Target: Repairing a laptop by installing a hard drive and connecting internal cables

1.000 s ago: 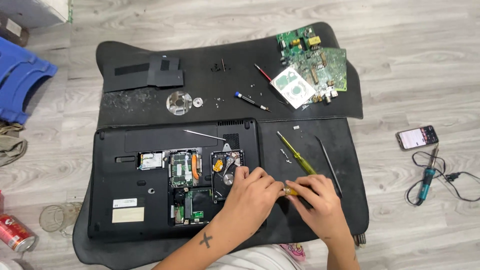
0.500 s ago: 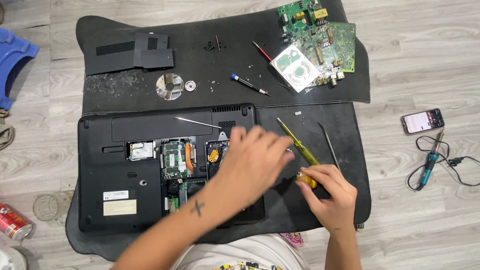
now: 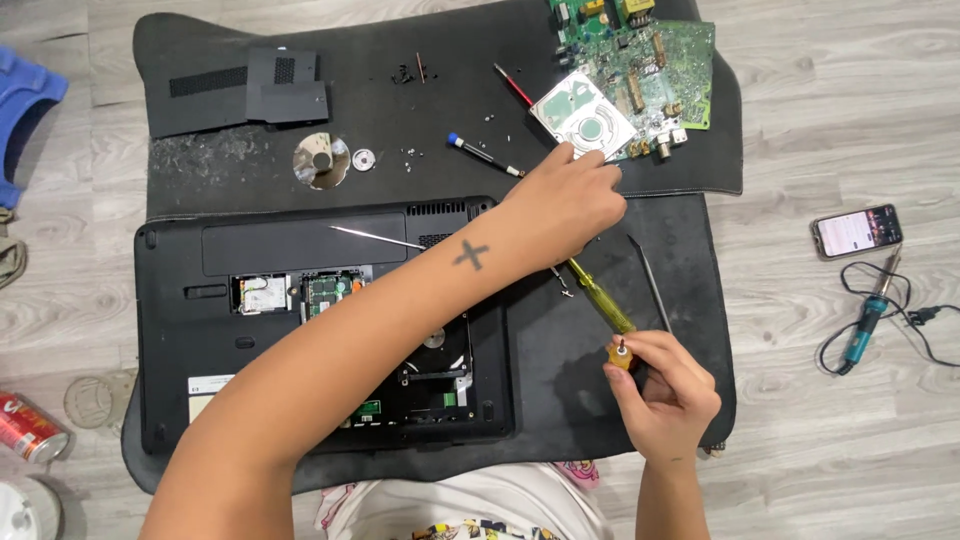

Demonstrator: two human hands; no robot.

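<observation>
1. Two hands at work over a black mat [image 3: 250, 165] spread on a grey wooden floor [image 3: 830, 110].
2. Left hand [image 3: 570, 205]: stretched across toward the mat's far right corner, fingers curled loosely downward, fingertips touching or just beside a silver hard drive [image 3: 580, 120]; whether anything is pinched, cannot tell.
3. Right hand [image 3: 665, 395]: near the mat's right edge, fingers closed around a small yellow screwdriver handle [image 3: 622, 352], its end pointing up at the camera.
4. Between the two hands: a long yellow-green screwdriver [image 3: 598, 295], lying slantwise on the mat.
5. Beside that, nearer the right edge: a thin dark rod [image 3: 652, 285].
6. Under the left forearm: an opened black laptop [image 3: 280, 300], underside up, along the mat's near edge, boards and a drive bay exposed.
7. Far right corner: green circuit boards [image 3: 655, 60], partly under the hard drive.
8. Far left of the mat: a removed black cover panel [image 3: 285, 85].
9. Off the mat, on the floor to the right: a phone [image 3: 855, 230] and a soldering iron [image 3: 865, 325].
</observation>
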